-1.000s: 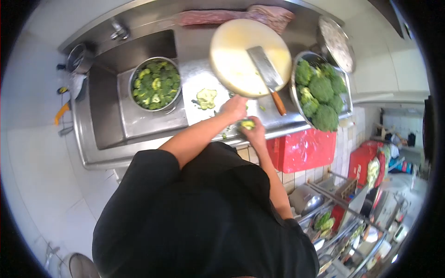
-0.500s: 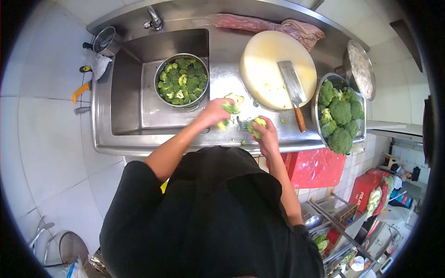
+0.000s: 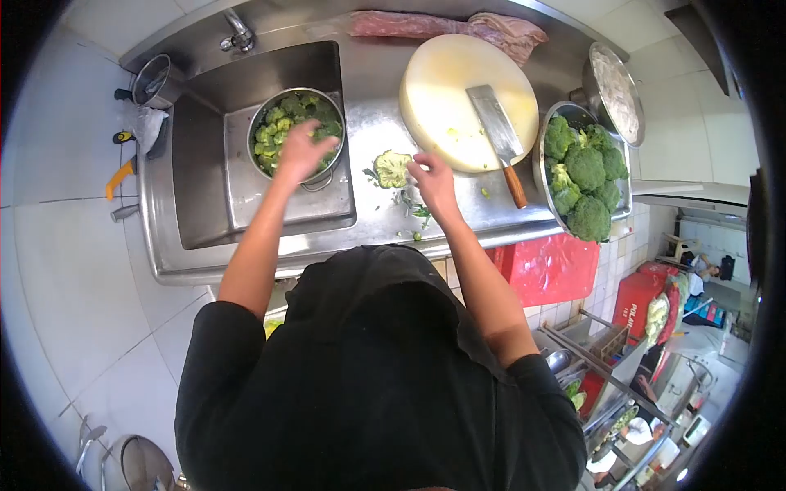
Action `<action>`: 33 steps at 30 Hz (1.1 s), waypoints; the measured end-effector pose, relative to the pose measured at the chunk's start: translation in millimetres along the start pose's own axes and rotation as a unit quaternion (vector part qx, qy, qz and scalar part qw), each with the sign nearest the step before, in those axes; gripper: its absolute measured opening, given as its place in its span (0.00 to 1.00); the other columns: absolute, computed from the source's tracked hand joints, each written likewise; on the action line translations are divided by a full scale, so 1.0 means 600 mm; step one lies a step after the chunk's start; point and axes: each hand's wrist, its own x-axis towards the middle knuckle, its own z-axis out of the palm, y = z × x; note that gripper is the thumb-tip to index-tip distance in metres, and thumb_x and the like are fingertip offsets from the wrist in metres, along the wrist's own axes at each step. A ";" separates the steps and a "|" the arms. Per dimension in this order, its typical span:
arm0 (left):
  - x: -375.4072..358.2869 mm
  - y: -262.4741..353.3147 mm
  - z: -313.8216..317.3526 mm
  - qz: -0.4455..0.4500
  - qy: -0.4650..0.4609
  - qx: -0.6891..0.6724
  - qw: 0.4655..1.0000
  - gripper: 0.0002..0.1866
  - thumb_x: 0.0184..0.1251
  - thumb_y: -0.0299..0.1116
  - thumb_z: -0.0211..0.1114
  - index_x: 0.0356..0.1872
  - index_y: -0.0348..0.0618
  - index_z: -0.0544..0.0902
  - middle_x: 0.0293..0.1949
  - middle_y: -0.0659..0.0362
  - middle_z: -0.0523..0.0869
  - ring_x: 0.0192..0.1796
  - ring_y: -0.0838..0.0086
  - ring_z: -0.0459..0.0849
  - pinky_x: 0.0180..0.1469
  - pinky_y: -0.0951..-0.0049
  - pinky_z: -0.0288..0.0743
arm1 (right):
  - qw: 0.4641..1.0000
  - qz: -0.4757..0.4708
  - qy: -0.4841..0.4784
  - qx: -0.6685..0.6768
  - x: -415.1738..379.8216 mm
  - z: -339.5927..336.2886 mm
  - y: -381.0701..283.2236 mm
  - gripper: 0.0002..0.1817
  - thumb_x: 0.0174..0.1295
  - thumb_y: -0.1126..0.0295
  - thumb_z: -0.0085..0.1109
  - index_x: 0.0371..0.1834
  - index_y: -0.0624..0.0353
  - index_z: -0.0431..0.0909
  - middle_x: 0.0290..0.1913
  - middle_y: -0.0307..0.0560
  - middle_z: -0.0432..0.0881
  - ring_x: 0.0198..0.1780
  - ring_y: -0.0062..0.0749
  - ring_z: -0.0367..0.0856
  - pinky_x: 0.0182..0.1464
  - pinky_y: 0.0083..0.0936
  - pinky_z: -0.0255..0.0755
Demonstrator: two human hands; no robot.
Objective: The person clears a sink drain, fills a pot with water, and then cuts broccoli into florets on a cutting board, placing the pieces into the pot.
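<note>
My left hand (image 3: 306,152) is over a round metal pot (image 3: 321,182) in the sink, its fingers spread above cut broccoli florets (image 3: 267,146). Beside the sink, a pale cut piece of broccoli (image 3: 392,168) lies on the steel counter. My right hand (image 3: 435,185) is just right of that piece, fingers parted and fingertips close to its edge. Small green scraps (image 3: 419,211) are scattered below it. Behind the right hand is a thick round cutting board (image 3: 438,90), with a wooden-handled cleaver (image 3: 496,123) lying across its right side.
A metal bowl (image 3: 540,168) piled with broccoli heads (image 3: 586,168) stands right of the board. Behind it is another bowl (image 3: 614,94) with pale contents. Wrapped meat (image 3: 409,25) lies along the back. A faucet (image 3: 238,33) rises behind the sink (image 3: 201,164); a red bin (image 3: 550,268) stands below the counter.
My left hand has moved from the counter to above the pot. The broccoli that both hands held is gone from them, and a cut piece lies on the counter. The view has shifted slightly.
</note>
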 end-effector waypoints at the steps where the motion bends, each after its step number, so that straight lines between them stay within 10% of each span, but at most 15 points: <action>1: -0.013 0.013 0.035 -0.007 -0.053 -0.040 0.998 0.40 0.53 0.52 0.79 0.60 0.31 0.80 0.54 0.38 0.85 0.55 0.50 0.85 0.58 0.58 0.79 | 0.998 0.047 0.017 -0.033 -0.021 -0.013 0.006 0.23 0.64 0.62 0.67 0.56 0.68 0.81 0.52 0.51 0.85 0.43 0.30 0.84 0.41 0.26 0.79; 7: -0.052 0.085 0.181 -0.033 -0.171 0.018 0.984 0.35 0.53 0.48 0.79 0.54 0.29 0.80 0.49 0.46 0.88 0.49 0.61 0.88 0.56 0.63 0.81 | 0.987 0.107 0.021 0.118 -0.033 -0.002 0.129 0.24 0.66 0.66 0.64 0.62 0.67 0.76 0.49 0.51 0.85 0.45 0.30 0.84 0.43 0.27 0.79; 11: -0.062 0.070 0.207 -0.124 -0.201 -0.328 0.914 0.28 0.56 0.32 0.78 0.56 0.33 0.78 0.47 0.51 0.87 0.47 0.68 0.86 0.52 0.69 0.81 | 0.950 0.179 -0.017 0.256 -0.042 0.003 0.067 0.26 0.71 0.67 0.59 0.69 0.67 0.69 0.54 0.51 0.83 0.47 0.35 0.84 0.48 0.31 0.80; 15: -0.095 0.076 0.178 -0.087 -0.168 -0.401 0.896 0.26 0.58 0.28 0.75 0.57 0.36 0.75 0.49 0.52 0.85 0.51 0.70 0.85 0.54 0.72 0.79 | 0.910 0.170 -0.088 0.369 -0.041 0.020 0.056 0.23 0.73 0.66 0.57 0.66 0.68 0.70 0.55 0.53 0.81 0.50 0.38 0.84 0.49 0.32 0.81; 19: -0.119 0.067 0.158 0.069 0.021 -0.158 0.985 0.26 0.54 0.29 0.74 0.54 0.36 0.76 0.42 0.53 0.85 0.46 0.71 0.85 0.49 0.67 0.80 | 0.942 0.174 -0.066 0.279 -0.049 0.045 0.040 0.21 0.72 0.67 0.57 0.63 0.69 0.72 0.50 0.50 0.82 0.46 0.32 0.83 0.43 0.31 0.79; 23: -0.112 0.052 0.122 -0.069 -0.129 -0.286 0.947 0.28 0.54 0.32 0.75 0.58 0.35 0.80 0.46 0.52 0.86 0.45 0.69 0.86 0.51 0.68 0.80 | 0.940 0.181 -0.048 0.286 -0.060 0.040 -0.007 0.18 0.71 0.67 0.57 0.60 0.65 0.75 0.45 0.45 0.82 0.39 0.29 0.80 0.40 0.28 0.77; 26: -0.129 0.061 0.116 0.038 -0.095 -0.275 0.956 0.32 0.53 0.34 0.76 0.60 0.34 0.79 0.47 0.49 0.86 0.45 0.65 0.87 0.52 0.67 0.80 | 0.872 0.231 -0.163 0.401 -0.051 0.033 -0.005 0.16 0.70 0.66 0.58 0.57 0.61 0.76 0.44 0.43 0.82 0.37 0.27 0.79 0.40 0.26 0.76; 30: -0.134 0.058 0.124 0.100 0.107 -0.125 0.981 0.28 0.50 0.37 0.76 0.51 0.34 0.78 0.42 0.45 0.87 0.44 0.56 0.88 0.50 0.62 0.80 | 0.909 0.217 -0.152 0.321 -0.055 0.052 0.012 0.15 0.69 0.65 0.60 0.55 0.59 0.77 0.41 0.42 0.82 0.32 0.24 0.78 0.35 0.25 0.74; 33: -0.140 0.075 0.085 0.015 -0.002 -0.122 0.992 0.24 0.50 0.35 0.74 0.47 0.36 0.77 0.43 0.44 0.86 0.45 0.55 0.86 0.50 0.60 0.79 | 0.953 0.179 -0.106 0.220 -0.059 0.046 0.009 0.17 0.68 0.64 0.63 0.57 0.59 0.77 0.39 0.40 0.81 0.30 0.22 0.78 0.29 0.22 0.71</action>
